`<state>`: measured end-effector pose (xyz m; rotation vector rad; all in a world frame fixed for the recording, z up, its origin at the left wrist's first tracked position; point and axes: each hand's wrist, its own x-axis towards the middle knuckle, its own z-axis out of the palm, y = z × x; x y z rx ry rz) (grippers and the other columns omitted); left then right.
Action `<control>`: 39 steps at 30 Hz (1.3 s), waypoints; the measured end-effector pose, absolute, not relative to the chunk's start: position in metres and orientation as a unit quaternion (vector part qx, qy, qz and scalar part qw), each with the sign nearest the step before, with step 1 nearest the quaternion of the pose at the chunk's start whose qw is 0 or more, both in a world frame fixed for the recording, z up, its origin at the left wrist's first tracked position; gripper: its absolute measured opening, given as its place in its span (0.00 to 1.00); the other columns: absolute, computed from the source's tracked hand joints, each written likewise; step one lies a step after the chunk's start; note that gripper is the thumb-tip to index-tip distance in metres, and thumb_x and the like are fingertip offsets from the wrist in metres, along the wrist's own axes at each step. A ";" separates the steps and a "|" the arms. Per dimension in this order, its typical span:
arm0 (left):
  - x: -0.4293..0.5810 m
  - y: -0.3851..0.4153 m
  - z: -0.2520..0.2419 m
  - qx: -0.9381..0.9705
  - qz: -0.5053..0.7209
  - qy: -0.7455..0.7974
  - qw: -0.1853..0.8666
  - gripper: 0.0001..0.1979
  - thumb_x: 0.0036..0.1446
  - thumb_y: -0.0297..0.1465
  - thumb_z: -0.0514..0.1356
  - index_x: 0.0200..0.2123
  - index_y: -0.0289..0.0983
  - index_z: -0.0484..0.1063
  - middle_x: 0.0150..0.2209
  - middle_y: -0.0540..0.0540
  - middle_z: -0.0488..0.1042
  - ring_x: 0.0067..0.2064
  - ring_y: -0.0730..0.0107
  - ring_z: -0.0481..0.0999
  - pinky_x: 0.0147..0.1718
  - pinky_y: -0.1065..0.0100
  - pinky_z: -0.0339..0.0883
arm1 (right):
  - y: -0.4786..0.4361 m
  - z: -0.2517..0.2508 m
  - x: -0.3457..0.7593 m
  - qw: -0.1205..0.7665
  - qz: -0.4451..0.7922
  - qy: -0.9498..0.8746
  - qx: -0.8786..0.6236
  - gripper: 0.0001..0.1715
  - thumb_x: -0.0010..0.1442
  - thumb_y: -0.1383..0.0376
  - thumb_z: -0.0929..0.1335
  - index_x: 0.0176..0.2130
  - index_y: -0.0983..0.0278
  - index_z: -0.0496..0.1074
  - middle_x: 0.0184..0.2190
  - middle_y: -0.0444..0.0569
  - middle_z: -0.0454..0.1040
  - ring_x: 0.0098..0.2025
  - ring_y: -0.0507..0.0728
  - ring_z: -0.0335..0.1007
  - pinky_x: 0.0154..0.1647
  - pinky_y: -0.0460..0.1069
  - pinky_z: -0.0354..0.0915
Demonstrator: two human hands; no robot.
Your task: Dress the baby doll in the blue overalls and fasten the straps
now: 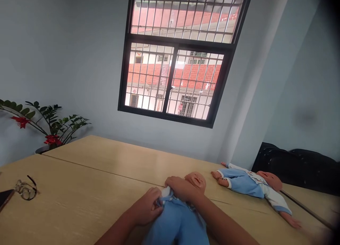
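Observation:
A baby doll (196, 181) in a light blue outfit (177, 223) lies on its back on the wooden table (92, 192), head away from me. My left hand (148, 208) pinches the blue and white cloth at the doll's chest, fingers closed on it. My right hand (180, 188) curls over the collar just below the doll's chin, also gripping the cloth.
A second baby doll (252, 184) in blue and white lies on the table to the right. Glasses (25, 190) and a dark phone (4, 198) rest at the left edge. A potted plant (50, 128) stands behind the left corner, black chairs (297, 167) at the right.

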<state>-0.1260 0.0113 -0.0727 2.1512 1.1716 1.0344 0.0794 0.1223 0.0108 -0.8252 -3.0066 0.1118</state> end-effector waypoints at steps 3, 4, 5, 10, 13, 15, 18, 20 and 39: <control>-0.128 0.016 -0.072 0.766 0.413 0.389 0.300 0.09 0.64 0.37 0.59 0.41 0.39 0.73 0.49 0.44 0.68 0.48 0.64 0.69 0.49 0.66 0.66 | 0.123 0.014 0.090 0.034 0.030 -0.961 -0.272 0.16 0.63 0.74 0.61 0.48 0.63 0.71 0.46 0.53 0.76 0.46 0.58 0.71 0.45 0.50 0.63; -0.129 0.018 -0.072 0.760 0.417 0.384 0.317 0.12 0.66 0.40 0.58 0.42 0.38 0.74 0.49 0.44 0.68 0.48 0.65 0.70 0.49 0.66 0.66 | 0.124 0.014 0.095 0.045 0.029 -0.960 -0.274 0.16 0.64 0.73 0.59 0.47 0.63 0.70 0.46 0.53 0.76 0.46 0.58 0.71 0.46 0.50 0.63; -0.129 0.019 -0.071 0.756 0.416 0.383 0.329 0.15 0.66 0.42 0.57 0.42 0.38 0.75 0.49 0.44 0.68 0.47 0.65 0.70 0.48 0.66 0.67 | 0.126 0.014 0.099 0.056 0.028 -0.959 -0.276 0.16 0.65 0.73 0.58 0.47 0.62 0.69 0.46 0.52 0.75 0.46 0.58 0.70 0.46 0.50 0.63; -0.129 0.021 -0.065 0.773 0.392 0.411 0.285 0.17 0.66 0.45 0.57 0.42 0.39 0.77 0.46 0.45 0.71 0.50 0.62 0.70 0.53 0.62 0.64 | 0.133 0.010 0.113 0.096 0.024 -0.958 -0.269 0.15 0.69 0.71 0.56 0.46 0.60 0.68 0.47 0.51 0.75 0.48 0.58 0.70 0.49 0.52 0.65; -0.127 0.020 -0.062 0.775 0.382 0.446 0.234 0.12 0.66 0.41 0.57 0.40 0.39 0.74 0.44 0.46 0.73 0.49 0.63 0.70 0.52 0.63 0.63 | 0.138 0.009 0.116 0.129 0.016 -0.960 -0.249 0.14 0.69 0.69 0.57 0.46 0.61 0.69 0.51 0.53 0.74 0.53 0.60 0.68 0.57 0.55 0.63; -0.124 0.018 -0.061 0.775 0.353 0.483 0.206 0.08 0.65 0.38 0.57 0.38 0.40 0.72 0.40 0.48 0.73 0.45 0.64 0.70 0.48 0.65 0.63 | 0.143 0.011 0.118 0.141 0.020 -0.946 -0.290 0.14 0.70 0.67 0.57 0.46 0.60 0.68 0.49 0.52 0.76 0.52 0.60 0.70 0.56 0.55 0.63; -0.119 0.015 -0.060 0.784 0.308 0.511 0.171 0.07 0.63 0.37 0.58 0.36 0.40 0.70 0.37 0.48 0.73 0.43 0.63 0.70 0.45 0.65 0.63 | 0.149 0.014 0.119 0.136 0.024 -0.908 -0.396 0.15 0.72 0.65 0.55 0.49 0.61 0.66 0.45 0.53 0.77 0.45 0.59 0.74 0.48 0.52 0.65; -0.114 0.011 -0.060 0.787 0.317 0.502 0.170 0.06 0.64 0.37 0.57 0.38 0.41 0.70 0.41 0.47 0.74 0.46 0.61 0.70 0.48 0.64 0.63 | 0.152 0.014 0.114 0.127 0.019 -0.900 -0.416 0.15 0.73 0.63 0.55 0.50 0.62 0.66 0.46 0.55 0.77 0.45 0.59 0.75 0.46 0.51 0.64; -0.044 -0.015 -0.098 0.743 0.251 0.568 0.251 0.38 0.52 0.45 0.64 0.64 0.39 0.62 0.63 0.34 0.66 0.64 0.42 0.65 0.64 0.51 0.58 | 0.108 0.003 0.127 0.188 -0.032 -0.892 -0.410 0.18 0.69 0.66 0.59 0.47 0.63 0.75 0.48 0.57 0.77 0.53 0.63 0.70 0.58 0.57 0.60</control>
